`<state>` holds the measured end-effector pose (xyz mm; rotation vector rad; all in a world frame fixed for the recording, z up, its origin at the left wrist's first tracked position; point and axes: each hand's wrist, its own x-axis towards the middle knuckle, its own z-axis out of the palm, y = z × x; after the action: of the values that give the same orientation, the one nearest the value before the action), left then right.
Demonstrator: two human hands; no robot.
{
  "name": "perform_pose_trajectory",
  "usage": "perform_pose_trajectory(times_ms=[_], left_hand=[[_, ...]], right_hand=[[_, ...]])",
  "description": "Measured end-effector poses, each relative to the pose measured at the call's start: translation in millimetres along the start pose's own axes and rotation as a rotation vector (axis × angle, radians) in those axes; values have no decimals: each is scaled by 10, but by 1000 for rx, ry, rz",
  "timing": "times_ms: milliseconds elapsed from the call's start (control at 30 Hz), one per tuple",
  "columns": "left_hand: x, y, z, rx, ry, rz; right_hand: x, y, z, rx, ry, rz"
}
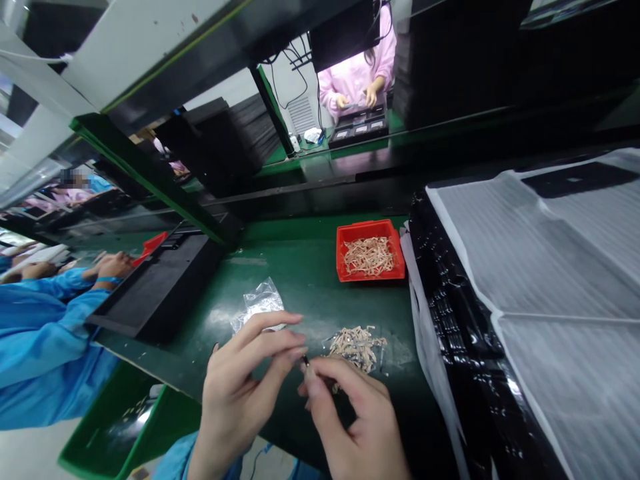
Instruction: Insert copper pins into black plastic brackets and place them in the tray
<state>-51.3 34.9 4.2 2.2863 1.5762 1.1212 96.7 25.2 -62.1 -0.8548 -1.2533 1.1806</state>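
Note:
Low over the green bench, my left hand (253, 373) and my right hand (350, 413) meet at their fingertips. Between them shows a small dark piece (305, 361), too small to identify. The right thumb and forefinger pinch its lower end. At its upper end the left thumb and a finger come together, with the left forefinger stretched out above. Just beyond the right hand lies a loose pile of small beige and silvery strips (357, 345), partly hidden by that hand. A clear plastic bag (264, 298) lies beyond the left hand.
A red bin (370, 277) of beige strips stands further back. Tall black trays under white sheeting (545, 267) border the right side. On the left are a black tray (155, 287), a green crate (125, 427) and a blue-sleeved co-worker (45, 347). Someone in pink (357, 80) works opposite.

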Motion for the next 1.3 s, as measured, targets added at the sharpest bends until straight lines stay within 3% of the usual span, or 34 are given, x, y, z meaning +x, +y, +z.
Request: perform_pose_trajectory(times_ms=[233, 900, 1133, 1300], left_hand=[[-44, 93, 22, -122, -37, -91], [-122, 75, 95, -211, -56, -107], [-94, 88, 116, -495, -37, -313], [-120, 29, 175, -546, 2, -374]], right_hand=[[17, 0, -25, -45, 19, -39], [34, -9, -46, -18, 18, -8], [19, -20, -21, -48, 22, -10], [14, 4, -3, -31, -10, -37]])
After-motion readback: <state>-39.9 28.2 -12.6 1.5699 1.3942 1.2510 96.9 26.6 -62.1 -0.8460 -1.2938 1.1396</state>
